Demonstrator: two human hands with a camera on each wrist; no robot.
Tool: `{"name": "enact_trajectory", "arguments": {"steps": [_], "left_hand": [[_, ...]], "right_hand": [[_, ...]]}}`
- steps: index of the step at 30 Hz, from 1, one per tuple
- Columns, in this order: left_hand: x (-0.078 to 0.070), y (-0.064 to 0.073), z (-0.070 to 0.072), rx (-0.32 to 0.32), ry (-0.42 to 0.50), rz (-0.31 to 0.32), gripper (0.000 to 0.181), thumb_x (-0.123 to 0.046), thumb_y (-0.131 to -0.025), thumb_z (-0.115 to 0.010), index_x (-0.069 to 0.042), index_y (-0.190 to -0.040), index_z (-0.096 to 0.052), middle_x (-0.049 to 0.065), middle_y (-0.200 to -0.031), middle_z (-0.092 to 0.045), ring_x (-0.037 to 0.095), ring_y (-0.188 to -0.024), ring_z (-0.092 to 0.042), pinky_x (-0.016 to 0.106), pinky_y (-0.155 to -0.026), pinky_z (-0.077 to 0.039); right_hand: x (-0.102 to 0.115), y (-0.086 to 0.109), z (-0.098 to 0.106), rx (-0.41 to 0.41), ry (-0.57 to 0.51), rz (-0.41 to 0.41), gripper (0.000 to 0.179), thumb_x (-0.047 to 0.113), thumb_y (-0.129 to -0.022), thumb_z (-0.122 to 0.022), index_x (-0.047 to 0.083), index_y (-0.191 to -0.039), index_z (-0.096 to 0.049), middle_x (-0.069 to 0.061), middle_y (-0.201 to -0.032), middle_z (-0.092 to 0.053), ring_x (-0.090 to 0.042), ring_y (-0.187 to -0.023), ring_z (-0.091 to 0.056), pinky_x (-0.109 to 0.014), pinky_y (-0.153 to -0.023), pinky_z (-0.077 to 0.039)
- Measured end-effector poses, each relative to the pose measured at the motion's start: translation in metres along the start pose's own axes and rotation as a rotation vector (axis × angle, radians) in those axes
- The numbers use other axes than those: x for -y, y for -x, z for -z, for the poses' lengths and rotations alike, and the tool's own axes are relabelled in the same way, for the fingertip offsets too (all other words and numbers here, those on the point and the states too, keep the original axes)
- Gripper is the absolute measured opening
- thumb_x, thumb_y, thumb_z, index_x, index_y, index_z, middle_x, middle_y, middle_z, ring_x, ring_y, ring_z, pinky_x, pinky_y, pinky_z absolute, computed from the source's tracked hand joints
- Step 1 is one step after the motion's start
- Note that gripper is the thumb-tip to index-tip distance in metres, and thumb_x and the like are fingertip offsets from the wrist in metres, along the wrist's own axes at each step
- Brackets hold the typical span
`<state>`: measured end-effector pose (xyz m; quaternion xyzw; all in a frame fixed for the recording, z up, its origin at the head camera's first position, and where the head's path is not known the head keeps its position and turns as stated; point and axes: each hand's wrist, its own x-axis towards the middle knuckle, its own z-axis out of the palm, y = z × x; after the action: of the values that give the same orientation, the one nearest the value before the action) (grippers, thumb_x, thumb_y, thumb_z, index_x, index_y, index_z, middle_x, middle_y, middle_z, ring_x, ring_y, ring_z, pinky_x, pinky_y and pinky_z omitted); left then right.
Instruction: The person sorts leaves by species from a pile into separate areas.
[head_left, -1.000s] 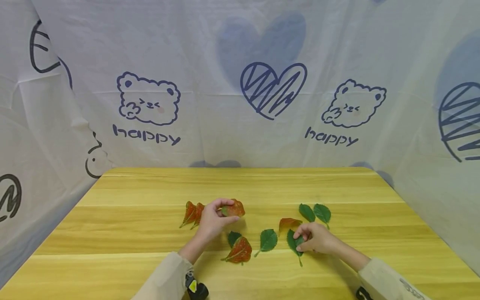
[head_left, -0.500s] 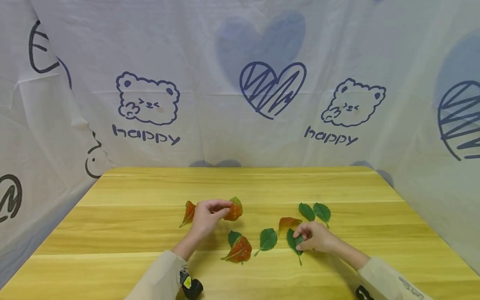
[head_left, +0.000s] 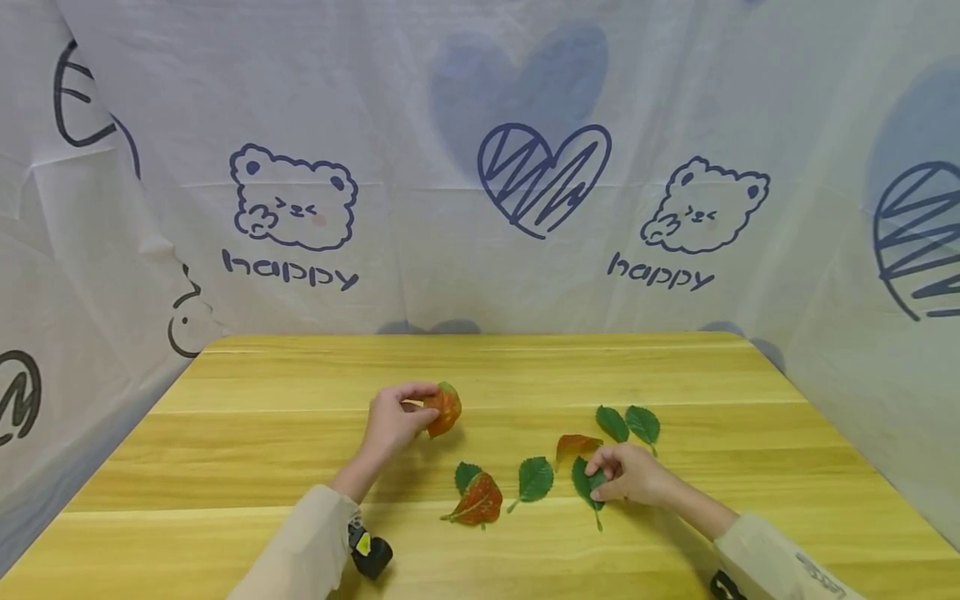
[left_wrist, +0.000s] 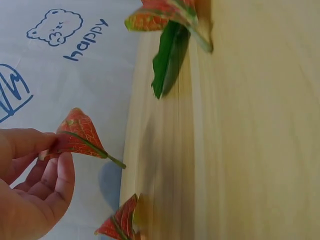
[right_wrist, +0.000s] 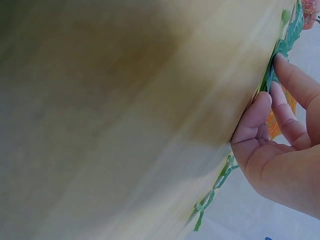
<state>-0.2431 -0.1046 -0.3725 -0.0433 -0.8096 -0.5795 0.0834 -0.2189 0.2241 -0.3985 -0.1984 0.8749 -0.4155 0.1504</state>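
My left hand (head_left: 392,421) pinches a red leaf (head_left: 444,410) between thumb and fingers, raised over the table; its green stem shows in the left wrist view. Another red leaf (left_wrist: 120,220) lies on the table below that hand, hidden behind it in the head view. My right hand (head_left: 632,475) is low at the table, its thumb and index finger pinching a green leaf (head_left: 583,482). Just behind those fingers is an orange-brown curled leaf (head_left: 576,445). Between the hands, a red leaf (head_left: 478,500) partly covers a green leaf (head_left: 467,475).
A single green leaf (head_left: 536,480) lies on the wooden table (head_left: 300,375) between the hands. Two more, a green leaf (head_left: 612,423) and its neighbour leaf (head_left: 643,424), lie behind the right hand. A printed white cloth (head_left: 420,250) hangs behind the table.
My left hand has moved left with the red leaf, now covering the red leaves at the table's left. The right hand has stayed in place.
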Motion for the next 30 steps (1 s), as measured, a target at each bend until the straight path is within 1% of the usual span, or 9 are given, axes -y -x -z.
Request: {"name": "enact_trajectory", "arguments": {"steps": [3,6,8,12,17,21,25,30], "left_hand": [[0.0015,-0.0005,0.0018,0.004,-0.083,-0.028,0.026,0.007,-0.074,-0.066,0.005,-0.1,-0.066,0.017,-0.093,-0.064,0.02,-0.066,-0.059,0.029,-0.053,-0.049],[0.0044,-0.0018,0.0024,0.013,-0.166,-0.051,0.026,0.007,-0.073,-0.066,0.006,-0.099,-0.066,0.018,-0.093,-0.065,0.022,-0.069,-0.06,0.029,-0.057,-0.05],[0.0068,-0.0033,0.0019,0.028,-0.207,-0.049,0.025,0.007,-0.074,-0.066,0.007,-0.099,-0.066,0.018,-0.094,-0.064,0.023,-0.071,-0.061,0.03,-0.059,-0.05],[0.0096,-0.0054,0.0001,0.063,-0.267,-0.019,0.027,0.008,-0.075,-0.065,0.007,-0.102,-0.065,0.02,-0.098,-0.063,0.025,-0.075,-0.061,0.03,-0.059,-0.05],[0.0081,-0.0054,-0.0022,0.102,-0.319,0.013,0.032,0.008,-0.075,-0.064,0.009,-0.107,-0.061,0.021,-0.103,-0.061,0.026,-0.078,-0.061,0.03,-0.059,-0.05],[0.0075,-0.0059,-0.0037,0.13,-0.339,0.034,0.035,0.008,-0.077,-0.063,0.011,-0.112,-0.057,0.023,-0.108,-0.058,0.028,-0.082,-0.061,0.03,-0.063,-0.051],[0.008,-0.0074,-0.005,0.146,-0.358,0.046,0.037,0.008,-0.079,-0.061,0.012,-0.115,-0.054,0.025,-0.114,-0.055,0.03,-0.087,-0.06,0.031,-0.066,-0.051],[0.0091,-0.008,-0.0049,0.163,-0.386,0.052,0.037,0.007,-0.079,-0.061,0.013,-0.115,-0.053,0.025,-0.113,-0.055,0.033,-0.095,-0.057,0.034,-0.07,-0.05]], "right_hand": [[0.0001,0.0002,-0.0001,-0.001,0.009,0.003,0.02,0.004,-0.074,-0.071,0.0,-0.09,-0.06,-0.001,-0.069,-0.043,-0.008,-0.049,-0.035,-0.017,-0.041,-0.031],[0.0005,0.0005,0.0,-0.001,0.007,0.001,0.02,0.005,-0.074,-0.071,0.0,-0.09,-0.06,-0.001,-0.069,-0.043,-0.008,-0.049,-0.035,-0.017,-0.041,-0.031],[0.0006,0.0008,0.0,-0.002,0.005,-0.001,0.02,0.004,-0.074,-0.071,0.0,-0.09,-0.06,-0.001,-0.069,-0.043,-0.008,-0.049,-0.034,-0.017,-0.041,-0.03],[0.0005,0.0011,-0.0001,-0.004,0.001,-0.001,0.02,0.004,-0.073,-0.071,0.0,-0.089,-0.06,-0.001,-0.069,-0.043,-0.008,-0.049,-0.034,-0.017,-0.041,-0.03],[0.0009,0.0013,-0.0003,-0.004,-0.007,-0.002,0.02,0.004,-0.073,-0.071,0.0,-0.089,-0.06,-0.001,-0.069,-0.043,-0.007,-0.048,-0.034,-0.016,-0.041,-0.03],[0.0007,0.0011,-0.0006,-0.005,-0.004,0.0,0.019,0.003,-0.073,-0.071,0.0,-0.089,-0.06,-0.001,-0.069,-0.044,-0.007,-0.048,-0.033,-0.016,-0.041,-0.029],[0.0003,0.0009,-0.0008,-0.005,-0.004,0.0,0.019,0.003,-0.073,-0.071,0.0,-0.089,-0.06,-0.001,-0.069,-0.044,-0.007,-0.047,-0.031,-0.016,-0.041,-0.029],[0.0017,0.0011,-0.0007,-0.006,-0.013,-0.008,0.02,0.003,-0.073,-0.071,0.0,-0.089,-0.059,-0.001,-0.069,-0.043,-0.007,-0.047,-0.031,-0.017,-0.041,-0.029]]}}
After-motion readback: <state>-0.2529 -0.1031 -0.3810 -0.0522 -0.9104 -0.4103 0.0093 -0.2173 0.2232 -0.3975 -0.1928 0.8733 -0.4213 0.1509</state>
